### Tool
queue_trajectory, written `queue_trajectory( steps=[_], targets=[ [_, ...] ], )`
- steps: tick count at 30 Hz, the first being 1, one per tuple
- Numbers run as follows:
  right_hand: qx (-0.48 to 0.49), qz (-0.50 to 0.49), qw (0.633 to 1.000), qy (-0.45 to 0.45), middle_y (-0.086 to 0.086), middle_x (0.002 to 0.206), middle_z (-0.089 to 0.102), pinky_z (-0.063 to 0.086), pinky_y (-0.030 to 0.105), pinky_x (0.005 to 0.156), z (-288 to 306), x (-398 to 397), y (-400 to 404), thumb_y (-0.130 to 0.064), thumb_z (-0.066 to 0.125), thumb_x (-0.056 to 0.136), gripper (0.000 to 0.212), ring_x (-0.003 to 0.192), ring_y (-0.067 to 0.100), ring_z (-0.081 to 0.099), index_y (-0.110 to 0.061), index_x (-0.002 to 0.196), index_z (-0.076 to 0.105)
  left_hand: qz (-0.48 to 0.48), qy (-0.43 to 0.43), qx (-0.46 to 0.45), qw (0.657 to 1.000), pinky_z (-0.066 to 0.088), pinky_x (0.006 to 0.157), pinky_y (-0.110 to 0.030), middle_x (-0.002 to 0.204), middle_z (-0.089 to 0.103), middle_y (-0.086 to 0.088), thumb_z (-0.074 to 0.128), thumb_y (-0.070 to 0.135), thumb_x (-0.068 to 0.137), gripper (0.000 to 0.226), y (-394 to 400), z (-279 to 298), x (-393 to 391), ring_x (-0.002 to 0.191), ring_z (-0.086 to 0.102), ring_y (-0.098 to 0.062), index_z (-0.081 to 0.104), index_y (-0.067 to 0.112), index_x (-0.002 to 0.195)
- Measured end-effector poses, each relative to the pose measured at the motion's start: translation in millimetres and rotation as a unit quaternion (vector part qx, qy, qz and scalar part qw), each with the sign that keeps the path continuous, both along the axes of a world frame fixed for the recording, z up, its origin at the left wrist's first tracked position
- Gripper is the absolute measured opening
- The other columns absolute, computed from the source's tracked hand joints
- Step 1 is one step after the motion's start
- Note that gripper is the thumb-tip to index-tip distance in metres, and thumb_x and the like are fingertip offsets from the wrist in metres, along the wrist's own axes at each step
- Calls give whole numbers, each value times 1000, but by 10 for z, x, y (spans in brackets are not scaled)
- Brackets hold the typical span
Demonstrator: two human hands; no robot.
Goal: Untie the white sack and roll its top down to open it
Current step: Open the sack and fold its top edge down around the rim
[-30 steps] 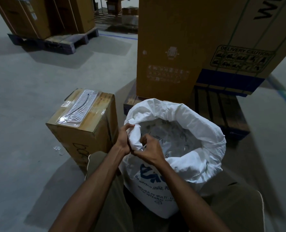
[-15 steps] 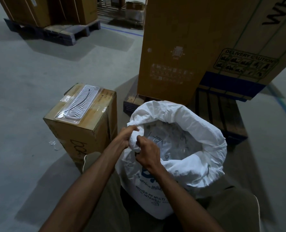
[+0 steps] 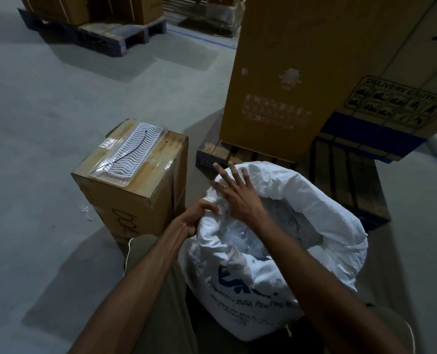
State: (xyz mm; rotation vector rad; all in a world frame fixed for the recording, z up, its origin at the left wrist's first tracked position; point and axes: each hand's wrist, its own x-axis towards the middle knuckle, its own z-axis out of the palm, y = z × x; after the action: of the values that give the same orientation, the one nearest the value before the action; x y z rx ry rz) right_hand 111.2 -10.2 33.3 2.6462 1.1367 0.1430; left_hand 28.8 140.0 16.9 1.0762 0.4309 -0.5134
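Rolling is nearly done on the white woven plastic sack (image 3: 276, 272): left hand (image 3: 199, 213) pinches its near-left rim, right hand (image 3: 237, 198) spread empty above, probably next to tuck that last bunched fold.

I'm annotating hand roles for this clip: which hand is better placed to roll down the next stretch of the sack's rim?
Probably the right hand: it lies open and flat on the far-left rim of the white sack, free to take hold there. The left hand is closed in a grip on the near-left rim, anchoring it.
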Motion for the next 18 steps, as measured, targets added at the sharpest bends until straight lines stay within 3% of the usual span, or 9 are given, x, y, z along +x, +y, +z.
queue_trajectory(
  steps=[2, 3, 4, 6, 8, 10, 12, 15, 18],
  targets=[
    [-57, 40, 998, -4, 6, 169, 18, 0, 56, 125, 53, 188, 86, -29, 74, 83, 68, 157, 34, 2, -25, 147, 48, -28, -1, 38, 999, 54, 99, -44, 113, 73, -18, 78, 7, 64, 67, 21, -93, 65, 102, 68, -31, 64, 0, 128],
    [-79, 52, 995, 11, 7, 161, 38, 5, 54, 126, 88, 262, 137, -26, 71, 85, 57, 155, 32, 17, -23, 139, 56, -38, 0, 74, 997, 55, 99, -45, 113, 74, -15, 84, 11, 63, 71, 34, -124, 88, 104, 69, -30, 63, 4, 130],
    [-94, 60, 993, 27, 7, 146, 56, 12, 50, 125, 122, 322, 182, -25, 70, 86, 45, 146, 29, 37, -21, 130, 62, -51, -4, 121, 991, 56, 99, -46, 113, 75, -12, 89, 17, 63, 73, 33, -73, 74, 105, 71, -28, 63, 7, 131],
    [-117, 58, 991, 30, 5, 115, 71, 32, 43, 114, 176, 401, 246, -29, 72, 85, 31, 112, 24, 62, -19, 114, 68, -49, -32, 230, 971, 58, 91, -41, 107, 75, -6, 88, 27, 72, 54, 31, 11, 43, 97, 72, -22, 67, 12, 120],
    [-129, 35, 990, 36, 3, 103, 70, 42, 37, 97, 199, 440, 287, -34, 76, 85, 32, 88, 21, 62, -18, 110, 66, -28, -64, 360, 930, 55, 88, -35, 114, 67, -3, 85, 34, 76, 49, 46, -3, 53, 101, 66, -18, 62, 21, 118],
    [-116, 18, 992, 54, 4, 100, 69, 45, 36, 91, 181, 475, 317, -34, 78, 85, 34, 78, 19, 55, -17, 111, 64, -56, -101, 467, 877, 48, 103, -39, 139, 50, -9, 87, 43, 71, 86, 58, -30, 131, 125, 55, -27, 46, 19, 142],
    [-84, -6, 993, 83, 6, 106, 68, 46, 35, 86, 171, 502, 327, -33, 77, 86, 39, 81, 20, 55, -16, 117, 60, -98, -126, 497, 853, 45, 103, -39, 147, 46, -9, 90, 47, 65, 104, -7, -19, 260, 131, 50, -29, 38, 18, 150],
    [-61, -48, 987, 138, 9, 116, 63, 46, 30, 74, 189, 563, 285, -32, 77, 86, 51, 92, 21, 61, -15, 129, 55, -84, -119, 532, 834, 50, 88, -33, 116, 61, 3, 92, 40, 64, 76, -215, 17, 421, 107, 60, -20, 56, 20, 128],
    [-69, -62, 981, 170, 7, 111, 65, 51, 32, 77, 207, 645, 217, -32, 83, 77, 56, 91, 21, 63, -16, 125, 60, -82, -72, 541, 834, 56, 76, -33, 101, 71, -7, 89, 24, 66, 38, -358, 14, 510, 87, 66, -25, 62, 19, 92]
  ],
)
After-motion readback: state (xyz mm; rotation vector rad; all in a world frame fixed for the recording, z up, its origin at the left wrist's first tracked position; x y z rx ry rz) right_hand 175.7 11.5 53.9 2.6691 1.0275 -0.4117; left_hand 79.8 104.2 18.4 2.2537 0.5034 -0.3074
